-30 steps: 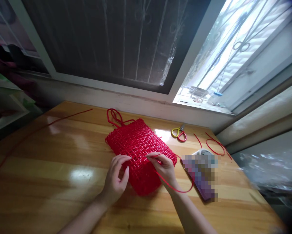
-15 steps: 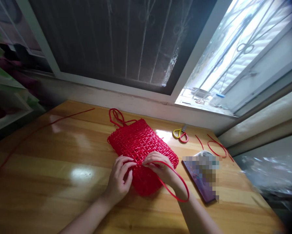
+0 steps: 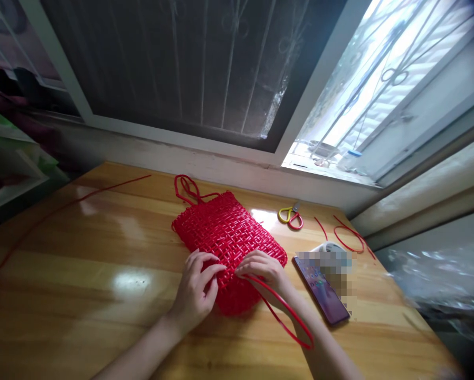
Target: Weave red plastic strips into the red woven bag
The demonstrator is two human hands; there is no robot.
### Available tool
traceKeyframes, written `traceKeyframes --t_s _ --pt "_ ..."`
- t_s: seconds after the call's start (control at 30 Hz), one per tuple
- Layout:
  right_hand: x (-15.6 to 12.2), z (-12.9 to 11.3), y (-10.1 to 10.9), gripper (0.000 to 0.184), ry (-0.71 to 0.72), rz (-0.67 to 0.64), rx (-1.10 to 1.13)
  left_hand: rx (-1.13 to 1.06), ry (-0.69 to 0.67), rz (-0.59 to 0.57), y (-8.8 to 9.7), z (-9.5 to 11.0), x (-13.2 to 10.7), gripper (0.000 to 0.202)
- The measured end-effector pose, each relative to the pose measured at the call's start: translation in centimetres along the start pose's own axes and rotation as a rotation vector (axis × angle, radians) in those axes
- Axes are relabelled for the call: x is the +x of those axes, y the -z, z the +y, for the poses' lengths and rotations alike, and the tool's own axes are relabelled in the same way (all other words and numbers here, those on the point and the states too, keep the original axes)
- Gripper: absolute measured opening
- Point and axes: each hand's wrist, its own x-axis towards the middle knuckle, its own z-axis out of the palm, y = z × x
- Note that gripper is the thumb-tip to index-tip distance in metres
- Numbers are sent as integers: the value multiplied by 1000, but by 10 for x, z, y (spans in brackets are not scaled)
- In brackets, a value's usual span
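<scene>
A red woven bag [image 3: 225, 237] lies flat on the wooden table [image 3: 102, 274], with red handle loops at its far end. My left hand [image 3: 197, 287] rests on the bag's near left part, fingertips curled and pressed on the weave. My right hand [image 3: 263, 269] sits on the near right part, fingers pinched on a red cord [image 3: 284, 316]. The cord loops out from under my right hand toward the table's near edge.
A phone [image 3: 322, 290] lies right of the bag, with a white object behind it. Yellow-and-red scissors [image 3: 290, 215] and loose red cord pieces [image 3: 348, 237] lie near the window sill. A long red strand [image 3: 63, 208] runs across the table's left side.
My right hand has moved closer to the left hand on the bag. The red cord loop under my right wrist has grown longer and swung nearer to me.
</scene>
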Motion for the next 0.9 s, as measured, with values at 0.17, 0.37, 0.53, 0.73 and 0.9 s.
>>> traceKeyframes --t_s 0.17,0.37,0.53,0.73,0.9 --pt "6 2 -2 16 18 2 -9 38 5 -4 2 2 4 31" --pt "-4 3 -10 15 -4 -7 -6 0 30 -21 1 1 4 30" --pt "-9 4 -17 15 -15 12 -41 -16 32 -28 -2 2 3 29" --pt "3 4 -13 16 -58 27 -51 -19 42 -38 1 2 4 31" --pt "9 2 -6 17 9 -90 -21 -12 39 -31 2 3 5 31"
